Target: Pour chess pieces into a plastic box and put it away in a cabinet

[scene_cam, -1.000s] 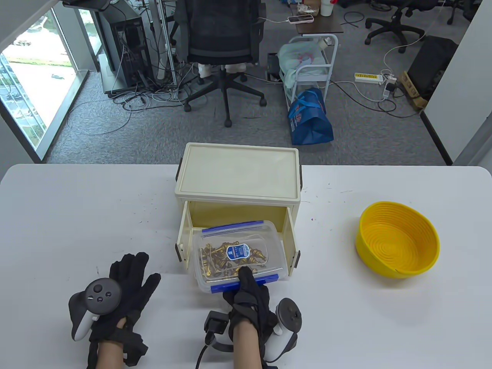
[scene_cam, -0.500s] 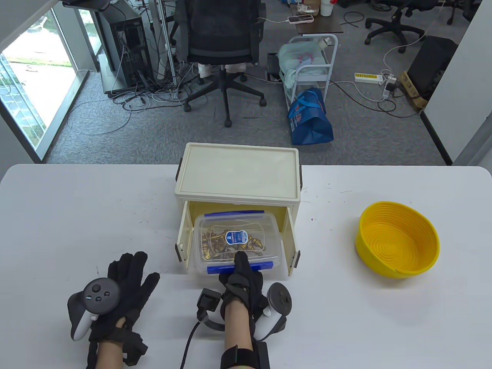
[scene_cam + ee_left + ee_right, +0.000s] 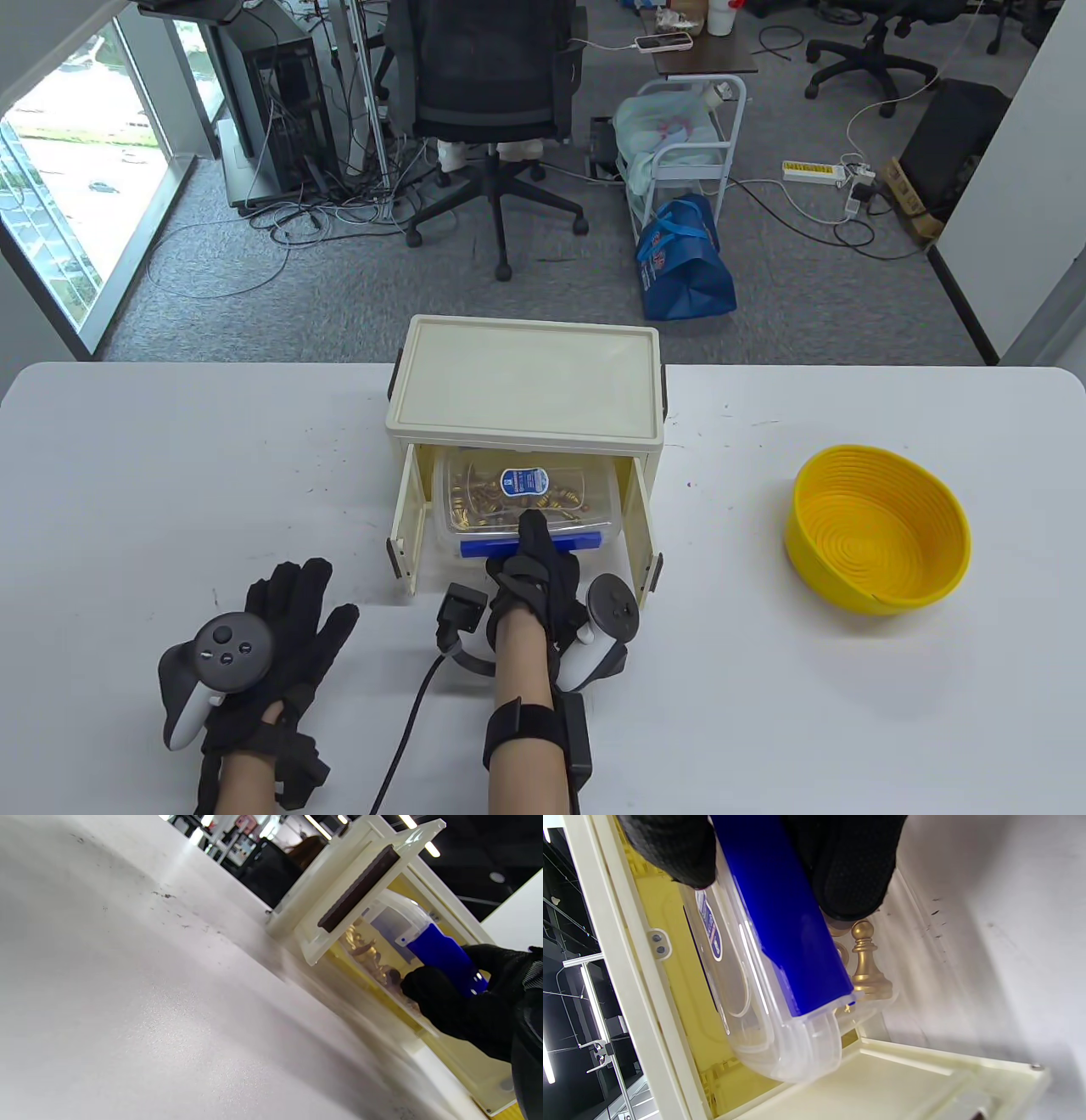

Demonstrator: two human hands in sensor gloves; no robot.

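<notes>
One hand, the right hand [image 3: 543, 577], is clamped on the box [image 3: 524, 501] of chess pieces [image 3: 484, 497] at its blue latch [image 3: 780, 921] for seating in the cabinet [image 3: 526, 390], while the left hand [image 3: 280, 628] is rested flat, fingers spread, on the table [image 3: 170, 475].

The cream plastic cabinet [image 3: 526, 386] stands mid-desk [image 3: 170, 475], doors open toward the person. The clear plastic box [image 3: 524, 505] of gold chess pieces [image 3: 475, 497] sits inside it. The yellow ribbed bowl [image 3: 878, 526] lies well right.
</notes>
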